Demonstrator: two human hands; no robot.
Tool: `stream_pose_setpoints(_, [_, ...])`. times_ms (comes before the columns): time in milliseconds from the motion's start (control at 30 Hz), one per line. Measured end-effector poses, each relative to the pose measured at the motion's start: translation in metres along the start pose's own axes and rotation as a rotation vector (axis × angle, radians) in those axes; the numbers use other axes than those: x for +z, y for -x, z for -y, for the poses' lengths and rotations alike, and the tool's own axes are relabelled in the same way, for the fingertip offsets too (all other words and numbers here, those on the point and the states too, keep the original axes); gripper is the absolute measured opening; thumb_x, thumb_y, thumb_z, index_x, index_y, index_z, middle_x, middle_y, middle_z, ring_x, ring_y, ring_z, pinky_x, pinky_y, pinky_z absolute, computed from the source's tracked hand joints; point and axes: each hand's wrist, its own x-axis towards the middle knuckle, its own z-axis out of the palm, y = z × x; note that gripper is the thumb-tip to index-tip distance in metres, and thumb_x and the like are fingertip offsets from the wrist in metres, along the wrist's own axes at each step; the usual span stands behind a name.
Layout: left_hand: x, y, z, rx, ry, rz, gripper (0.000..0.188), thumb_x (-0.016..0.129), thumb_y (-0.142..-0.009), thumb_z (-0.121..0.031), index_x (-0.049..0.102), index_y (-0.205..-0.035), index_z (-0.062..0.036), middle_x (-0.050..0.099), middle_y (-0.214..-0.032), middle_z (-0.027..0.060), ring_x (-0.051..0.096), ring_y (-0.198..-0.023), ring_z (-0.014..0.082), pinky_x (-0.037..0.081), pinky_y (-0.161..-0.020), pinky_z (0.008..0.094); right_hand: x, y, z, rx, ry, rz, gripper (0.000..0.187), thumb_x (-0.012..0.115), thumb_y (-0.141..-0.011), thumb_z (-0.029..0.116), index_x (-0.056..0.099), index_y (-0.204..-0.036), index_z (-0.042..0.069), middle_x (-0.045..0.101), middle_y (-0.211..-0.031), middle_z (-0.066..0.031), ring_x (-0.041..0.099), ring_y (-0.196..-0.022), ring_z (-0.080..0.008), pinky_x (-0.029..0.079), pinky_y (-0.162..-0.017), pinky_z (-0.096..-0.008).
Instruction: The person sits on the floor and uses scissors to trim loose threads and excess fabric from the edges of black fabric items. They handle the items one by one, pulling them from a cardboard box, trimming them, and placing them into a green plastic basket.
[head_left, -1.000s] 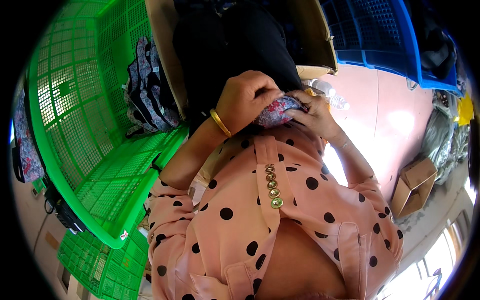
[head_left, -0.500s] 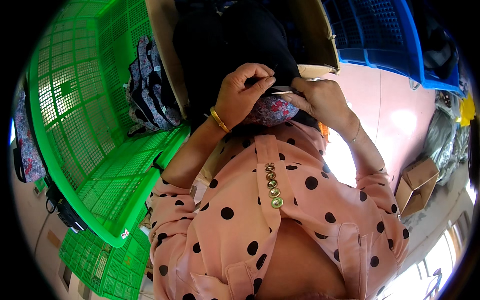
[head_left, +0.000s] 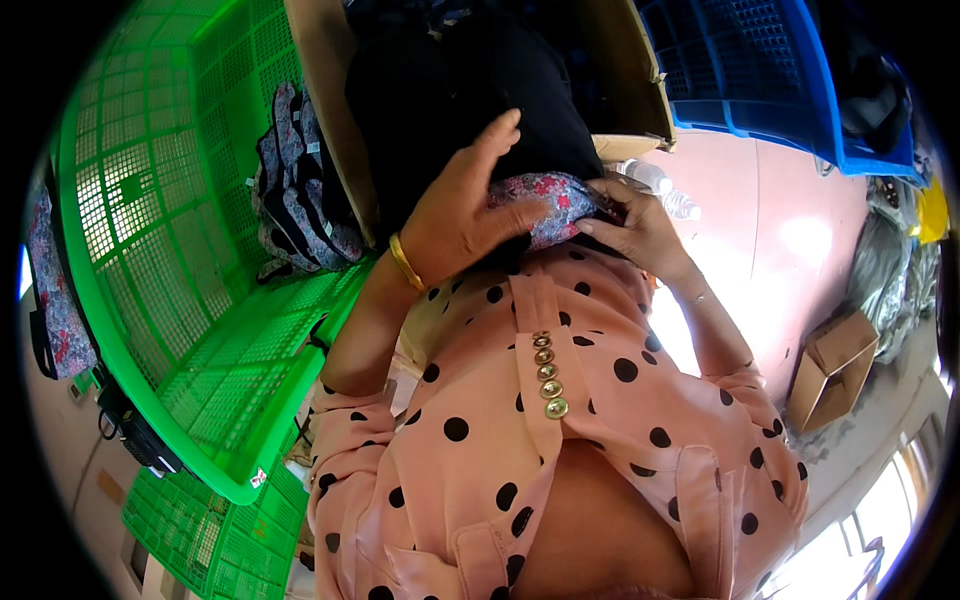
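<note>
Left hand [head_left: 462, 205], center of frame: fingers flat and spread, palm pressed down on a small floral cloth [head_left: 548, 207] w/ red and blue print; index points up toward top center. Not curled round it, just laid on top. Gold bangle [head_left: 405, 262] at the wrist.

Right hand [head_left: 635, 228], just right of center: fingers bent, tips pinching the right edge of the same cloth; thumb side hidden behind the fabric, so can't tell how tight the pinch is.

Cloth sits mid-frame betw. the two hands, lying on a black garment [head_left: 470, 100] that fills upper center and hangs out of a cardboard box [head_left: 625, 70]. Pink polka-dot blouse [head_left: 540, 420] w/ a row of gold buttons takes up lower center and blocks whatever lies under the arms.

Upper left: green plastic crate [head_left: 150, 230], a pile of dark floral fabric [head_left: 295, 190] lying in it next to the box. Second green crate [head_left: 200, 530] at lower left. Upper right: blue crate [head_left: 760, 70]. Clear plastic bottles [head_left: 660, 185] on the pink floor just right of the right hand. Small open cardboard carton [head_left: 830, 365] at right edge, well apart.
</note>
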Motion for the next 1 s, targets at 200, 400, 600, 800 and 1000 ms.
stream_pose_setpoints(200, [0.005, -0.008, -0.014, -0.132, -0.276, 0.282, 0.074, 0.076, -0.081, -0.026, 0.039, -0.142, -0.0051, 0.06, -0.125, 0.0118, 0.057, -0.114, 0.018, 0.045, -0.096, 0.032, 0.009, -0.008, 0.027, 0.085, -0.209, -0.039, 0.026, 0.068, -0.091, 0.022, 0.062, -0.099, -0.002, 0.06, -0.083, -0.003, 0.055, -0.077, -0.0094, 0.046, -0.077, -0.024])
stream_pose_setpoints(400, [-0.039, -0.02, 0.013, -0.244, 0.731, -0.037, 0.039, 0.06, -0.096, -0.02, 0.053, -0.129, -0.0002, 0.065, -0.11, 0.0033, 0.061, -0.101, 0.0103, 0.05, -0.088, 0.0262, -0.009, -0.034, 0.063, -0.083, -0.443, -0.186, 0.035, 0.052, -0.101, 0.033, 0.063, -0.101, 0.0, 0.064, -0.076, -0.0033, 0.06, -0.08, -0.0108, 0.046, -0.083, -0.026])
stream_pose_setpoints(600, [-0.037, -0.011, 0.008, -0.346, 1.049, -0.145, 0.029, 0.054, -0.1, -0.025, 0.057, -0.123, -0.0078, 0.066, -0.106, -0.0002, 0.062, -0.093, 0.0082, 0.049, -0.083, 0.0235, 0.005, -0.051, 0.084, -0.264, -0.229, -0.124, 0.036, 0.069, -0.089, 0.032, 0.062, -0.101, -0.001, 0.065, -0.075, -0.0084, 0.06, -0.067, -0.0111, 0.048, -0.063, -0.0259])
stream_pose_setpoints(800, [-0.031, -0.008, 0.008, -0.328, 1.146, -0.201, 0.029, 0.053, -0.1, -0.025, 0.056, -0.123, -0.007, 0.066, -0.104, 0.0004, 0.063, -0.091, 0.0083, 0.05, -0.081, 0.0241, 0.02, -0.056, 0.09, -0.382, -0.128, -0.115, 0.023, 0.069, -0.089, 0.019, 0.06, -0.096, -0.002, 0.06, -0.069, -0.0098, 0.063, -0.066, -0.0154, 0.049, -0.059, -0.0273])
stream_pose_setpoints(1000, [-0.038, -0.012, 0.005, -0.237, 0.815, -0.274, 0.03, 0.055, -0.099, -0.021, 0.055, -0.124, -0.0027, 0.065, -0.106, 0.0027, 0.062, -0.093, 0.0099, 0.049, -0.085, 0.0239, 0.005, -0.065, 0.073, -0.232, -0.453, -0.226, 0.028, 0.057, -0.098, 0.026, 0.06, -0.095, -0.002, 0.064, -0.072, -0.0064, 0.063, -0.072, -0.0127, 0.049, -0.067, -0.0258])
